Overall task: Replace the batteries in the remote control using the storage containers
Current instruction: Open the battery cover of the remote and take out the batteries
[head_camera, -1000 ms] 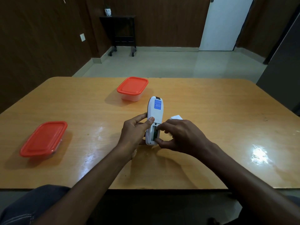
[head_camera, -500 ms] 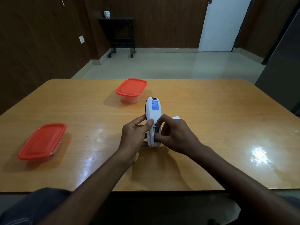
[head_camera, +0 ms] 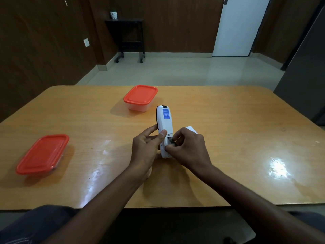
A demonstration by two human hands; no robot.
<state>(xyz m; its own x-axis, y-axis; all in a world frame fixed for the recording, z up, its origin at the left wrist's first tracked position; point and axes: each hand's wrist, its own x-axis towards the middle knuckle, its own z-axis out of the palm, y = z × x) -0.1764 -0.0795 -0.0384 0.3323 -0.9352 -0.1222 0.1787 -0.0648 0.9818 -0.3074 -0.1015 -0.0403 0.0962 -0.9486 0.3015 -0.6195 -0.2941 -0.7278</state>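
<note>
A white remote control (head_camera: 164,123) with a blue sticker lies back-up, tilted, over the wooden table (head_camera: 237,124). My left hand (head_camera: 146,148) grips its lower left side, thumb on the back. My right hand (head_camera: 189,148) pinches a small dark battery (head_camera: 171,140) at the open battery compartment near the remote's lower end. Behind my right hand lies a white piece, the battery cover (head_camera: 191,129), mostly hidden. Two clear storage containers with shut orange lids stand on the table: one at the far middle (head_camera: 140,97), one at the left (head_camera: 43,154).
The table's near edge runs just in front of my lap. Beyond the far edge are a tiled floor, a dark side table (head_camera: 129,36) on wheels and a white door (head_camera: 241,25). A dark cabinet (head_camera: 306,71) stands at the right.
My right hand's fingers have closed tighter over the battery compartment and now pinch a battery end. The remote has tipped up slightly in my left hand.
</note>
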